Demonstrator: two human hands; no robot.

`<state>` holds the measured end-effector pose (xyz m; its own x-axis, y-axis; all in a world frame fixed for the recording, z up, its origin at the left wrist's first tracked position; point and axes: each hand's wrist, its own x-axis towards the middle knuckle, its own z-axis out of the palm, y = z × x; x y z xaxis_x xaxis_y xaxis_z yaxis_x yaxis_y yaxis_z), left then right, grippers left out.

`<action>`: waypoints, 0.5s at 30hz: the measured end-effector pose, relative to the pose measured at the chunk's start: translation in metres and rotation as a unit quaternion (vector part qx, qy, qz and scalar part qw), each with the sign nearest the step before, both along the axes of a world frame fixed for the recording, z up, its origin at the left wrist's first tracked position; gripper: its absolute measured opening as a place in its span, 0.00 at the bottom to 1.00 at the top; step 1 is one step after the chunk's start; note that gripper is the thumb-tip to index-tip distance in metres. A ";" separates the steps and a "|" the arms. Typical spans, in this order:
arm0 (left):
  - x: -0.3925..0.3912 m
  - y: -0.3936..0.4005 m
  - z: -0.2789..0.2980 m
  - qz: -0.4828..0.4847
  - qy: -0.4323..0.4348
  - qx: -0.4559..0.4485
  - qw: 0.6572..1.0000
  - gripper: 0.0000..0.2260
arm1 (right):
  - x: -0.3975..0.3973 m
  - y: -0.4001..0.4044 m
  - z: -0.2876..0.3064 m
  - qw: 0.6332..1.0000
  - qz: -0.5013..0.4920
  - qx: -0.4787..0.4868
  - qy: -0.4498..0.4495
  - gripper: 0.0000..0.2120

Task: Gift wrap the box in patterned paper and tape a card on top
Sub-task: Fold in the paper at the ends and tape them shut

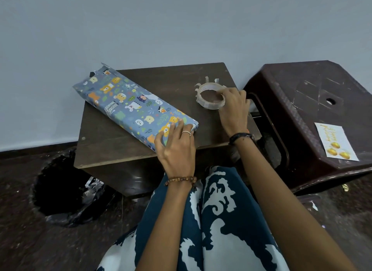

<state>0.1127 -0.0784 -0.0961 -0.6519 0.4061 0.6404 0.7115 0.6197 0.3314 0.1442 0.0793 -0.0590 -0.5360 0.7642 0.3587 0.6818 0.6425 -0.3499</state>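
Resting flat, my left hand (174, 147) presses spread fingers on the box's (132, 107) near end, on a scuffed brown table (112, 147). Right hand (233, 107) pinches the tape (209, 97). Card (336, 141) lies rightward on a stool (302, 93). Bin (60, 190) left; grey wall (141, 28) beyond.

Wrapped box (132, 107) diagonal; card (336, 142) apart.

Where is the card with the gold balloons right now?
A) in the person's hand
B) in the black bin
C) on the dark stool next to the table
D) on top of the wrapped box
C: the card lies flat on the stool, away from the wrapped box and both hands.
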 end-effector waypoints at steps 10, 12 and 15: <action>-0.001 -0.004 0.005 -0.014 -0.001 0.010 1.000 0.07 | -0.011 -0.008 -0.019 0.973 0.071 0.212 -0.055 0.11; -0.001 -0.004 0.005 -0.014 0.002 0.013 1.000 0.06 | -0.013 -0.006 -0.020 0.958 0.052 0.275 -0.056 0.08; -0.003 -0.004 0.002 -0.018 0.005 0.010 1.000 0.03 | -0.010 -0.004 -0.021 0.944 0.053 0.320 -0.069 0.04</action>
